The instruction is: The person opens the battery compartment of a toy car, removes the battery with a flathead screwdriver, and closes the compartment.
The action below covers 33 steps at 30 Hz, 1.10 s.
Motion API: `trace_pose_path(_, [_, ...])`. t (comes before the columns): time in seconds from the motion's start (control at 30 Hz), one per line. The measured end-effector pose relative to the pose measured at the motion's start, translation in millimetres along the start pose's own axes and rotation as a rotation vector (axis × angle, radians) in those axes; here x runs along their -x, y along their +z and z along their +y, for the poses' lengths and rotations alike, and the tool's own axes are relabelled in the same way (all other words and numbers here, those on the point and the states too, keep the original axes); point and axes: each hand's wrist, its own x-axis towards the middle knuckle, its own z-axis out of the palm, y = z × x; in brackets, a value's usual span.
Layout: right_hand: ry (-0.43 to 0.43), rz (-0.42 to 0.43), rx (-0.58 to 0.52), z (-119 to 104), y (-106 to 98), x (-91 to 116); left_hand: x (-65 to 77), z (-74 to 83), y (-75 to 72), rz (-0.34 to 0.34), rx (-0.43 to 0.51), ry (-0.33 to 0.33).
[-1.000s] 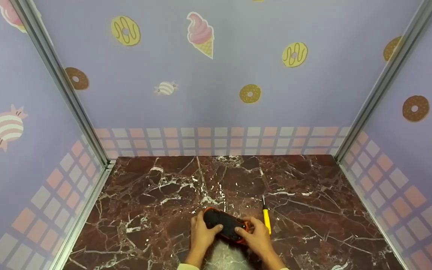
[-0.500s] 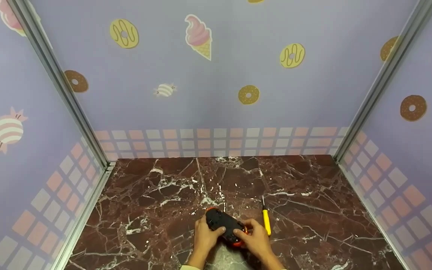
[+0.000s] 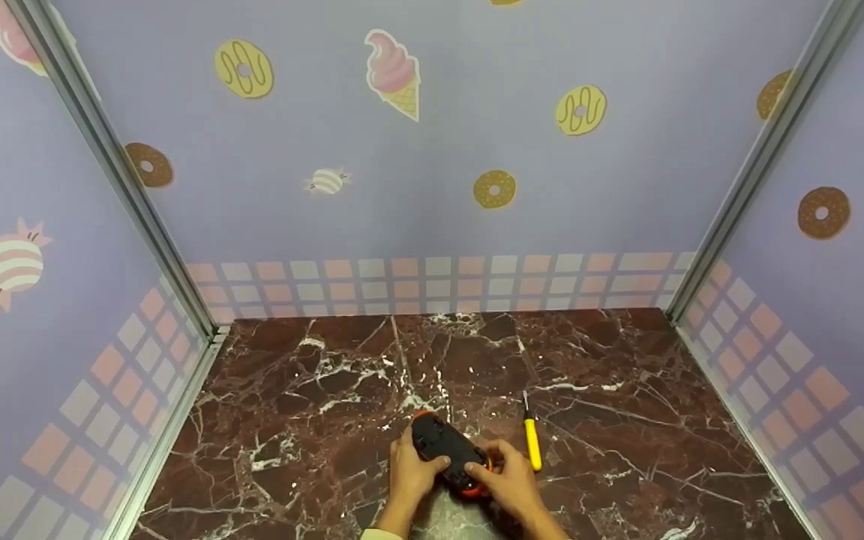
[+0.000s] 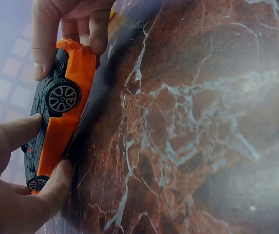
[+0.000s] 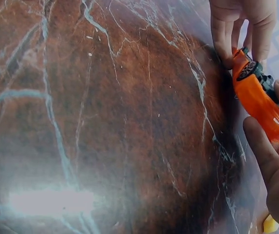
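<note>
An orange toy car [image 3: 447, 451] is held upside down between both hands, its black underside facing up in the head view. My left hand [image 3: 411, 474] grips its left end, the thumb lying on the underside. On the right end my right hand [image 3: 508, 475] grips it the same way, thumb on the underside. In the left wrist view the orange side of the car [image 4: 64, 129] and its spoked wheels show, with fingers at both ends. The right wrist view shows the car's orange body [image 5: 258, 100] close over the dark tabletop.
A screwdriver [image 3: 532, 442] with a yellow handle lies on the marbled table [image 3: 289, 420], just right of the right hand, its tip pointing away. Purple patterned walls [image 3: 432, 150] with metal corner posts enclose the table at the back and sides.
The car has turned slightly clockwise, its right end swinging toward the person, and both hands have shifted a little with it. The grip stays on both ends. The screwdriver lies still.
</note>
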Motion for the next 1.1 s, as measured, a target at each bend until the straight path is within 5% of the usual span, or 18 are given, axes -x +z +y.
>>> trace_pose_path(0.17, [-0.041, 0.033, 0.111, -1.0, -1.2, -1.2, -0.7, 0.8, 0.3, -0.013, 0.008, -0.004])
trace_pose_path(0.57, [-0.153, 0.016, 0.17, -7.5, -0.8, -4.9, -4.1, 3.6, -2.0, -0.081, 0.009, -0.006])
trace_pose_path(0.87, [-0.129, 0.03, 0.176, -8.2, 0.5, -5.3, -5.4, 6.0, -2.7, -0.102, -0.018, -0.012])
trace_pose_path(1.1, [-0.105, 0.046, 0.198, -8.0, 3.4, -2.7, -4.8, 5.6, -0.1, -0.074, 0.045, -0.007])
